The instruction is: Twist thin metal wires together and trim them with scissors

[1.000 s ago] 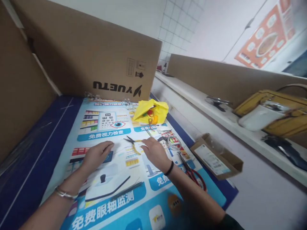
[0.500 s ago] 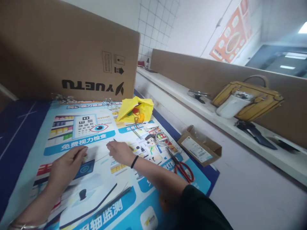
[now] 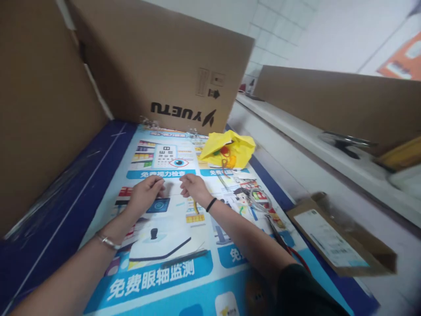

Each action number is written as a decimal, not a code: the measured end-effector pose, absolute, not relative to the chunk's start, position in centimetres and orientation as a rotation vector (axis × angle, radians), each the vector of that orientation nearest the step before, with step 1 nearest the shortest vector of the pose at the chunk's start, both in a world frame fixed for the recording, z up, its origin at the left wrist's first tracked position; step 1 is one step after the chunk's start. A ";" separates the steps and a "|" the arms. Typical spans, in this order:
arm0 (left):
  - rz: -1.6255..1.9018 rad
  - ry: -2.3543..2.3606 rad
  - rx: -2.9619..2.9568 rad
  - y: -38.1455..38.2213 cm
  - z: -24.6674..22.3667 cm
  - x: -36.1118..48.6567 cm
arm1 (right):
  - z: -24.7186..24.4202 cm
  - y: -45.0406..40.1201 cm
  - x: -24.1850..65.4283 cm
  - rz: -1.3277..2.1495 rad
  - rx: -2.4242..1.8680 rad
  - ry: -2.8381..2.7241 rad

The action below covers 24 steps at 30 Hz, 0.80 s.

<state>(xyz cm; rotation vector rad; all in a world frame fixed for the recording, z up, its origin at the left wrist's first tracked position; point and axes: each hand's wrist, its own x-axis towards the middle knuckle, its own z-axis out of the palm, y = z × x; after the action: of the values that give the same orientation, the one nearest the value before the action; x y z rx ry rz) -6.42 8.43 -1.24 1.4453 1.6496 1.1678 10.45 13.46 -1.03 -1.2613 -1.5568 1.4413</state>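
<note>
Above the printed poster sheet (image 3: 164, 184), my left hand (image 3: 148, 193) is closed, thumb and fingers pinched together. Facing it across a small gap is my right hand (image 3: 194, 188), its fingers curled in a pinch too. Whatever either pinch holds is too fine or blurred to make out. Closer to me lies a bundle of thin grey strands (image 3: 187, 258) on the poster. A coil of thin wire (image 3: 259, 199) sits right of my right hand. Red-handled pliers or scissors (image 3: 278, 235) lie partly hidden behind my right forearm.
A yellow bag (image 3: 241, 151) with red, green and orange items at its mouth stands beyond my right hand. An open small cardboard box (image 3: 338, 237) is at the right edge. Large cardboard panels (image 3: 158, 66) wall the back and left. A white ledge (image 3: 296, 123) runs along the right.
My hands have come closer together, the left one moving toward the right. The view has swung left, so the scene sits further right and the bag on the ledge is mostly cut off.
</note>
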 end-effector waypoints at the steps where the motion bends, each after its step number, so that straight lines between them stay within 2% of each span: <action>1: 1.198 1.627 1.410 8.4 -1.3 -6.3 | -1.0 13.6 10.4 1.425 -1.250 -1.568; 10: 1.406 1.322 1.206 8.0 -1.3 -5.7 | -2.0 12.6 10.9 1.229 -1.002 -1.534; 17: 1.475 1.271 1.120 7.6 -0.6 -5.4 | -2.1 12.5 11.0 1.195 -1.015 -1.555; 24: 1.410 1.248 1.066 7.5 -0.6 -5.2 | -1.7 12.8 11.1 1.160 -1.003 -1.432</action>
<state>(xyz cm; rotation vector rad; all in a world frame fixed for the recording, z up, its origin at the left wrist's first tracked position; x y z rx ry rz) -5.21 7.52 -0.59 1.0663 1.2484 1.4097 11.12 12.75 -1.72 -1.0027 -1.4324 1.1605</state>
